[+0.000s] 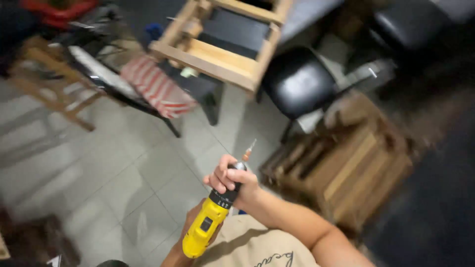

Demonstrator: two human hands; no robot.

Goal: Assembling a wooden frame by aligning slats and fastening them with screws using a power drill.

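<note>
Currently fitting or tightening a bit (250, 148) in the yellow cordless drill (208, 225), held above the tiled floor (123, 178): right hand (228, 179) closed round the black chuck, left hand (190, 231) gripping the handle below; probably calling next for a firm twist of the chuck.

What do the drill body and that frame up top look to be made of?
Drill: likely moulded plastic, glossy yellow with a black collar; its tip looks like metal. The right hand grips the collar, the left hand the body. Frame: pale, bare, unfinished-looking wood.
</note>
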